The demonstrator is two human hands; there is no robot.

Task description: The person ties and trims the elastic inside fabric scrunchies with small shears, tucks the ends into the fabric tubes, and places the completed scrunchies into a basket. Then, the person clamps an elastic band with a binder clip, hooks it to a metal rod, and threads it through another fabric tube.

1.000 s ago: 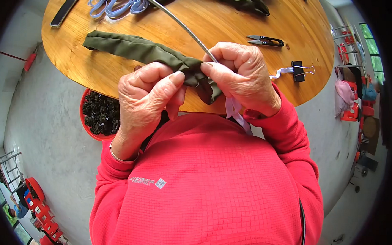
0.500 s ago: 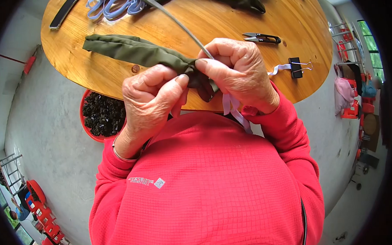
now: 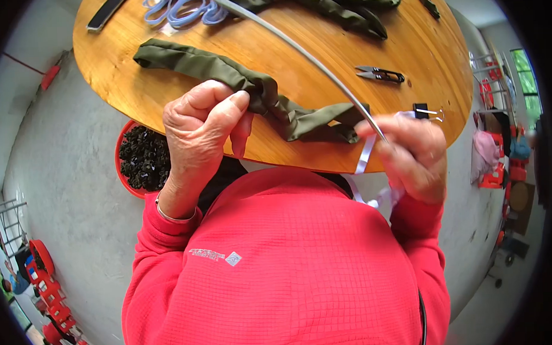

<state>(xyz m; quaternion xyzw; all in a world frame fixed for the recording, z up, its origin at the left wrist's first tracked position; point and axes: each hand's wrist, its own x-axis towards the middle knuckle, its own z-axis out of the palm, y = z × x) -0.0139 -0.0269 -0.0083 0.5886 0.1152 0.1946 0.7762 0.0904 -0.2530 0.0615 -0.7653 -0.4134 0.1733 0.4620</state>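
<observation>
A long, narrow olive-green fabric tube (image 3: 205,64) lies bunched across the near part of the table. My left hand (image 3: 202,117) pinches it near its middle, thumb against the fingers. To the right, my right hand (image 3: 409,152), slightly blurred, closes on the end of a thin, grey metal rod (image 3: 311,57). The rod curves down from the top of the view and passes over the tube's right end. Pale elastic ribbon (image 3: 365,154) hangs from beside that end over the table edge, toward my right wrist.
On the wooden table (image 3: 312,156) are thread snips (image 3: 380,74), a black binder clip (image 3: 420,111), coiled lilac elastic (image 3: 185,8), a black strip (image 3: 107,12) and more green fabric tubes (image 3: 337,12). A red basket of dark gathered pieces (image 3: 143,157) stands on the floor at left.
My right hand has moved right and down, away from my left hand, with the rod end. The bunched fabric between the hands is now stretched out along the table.
</observation>
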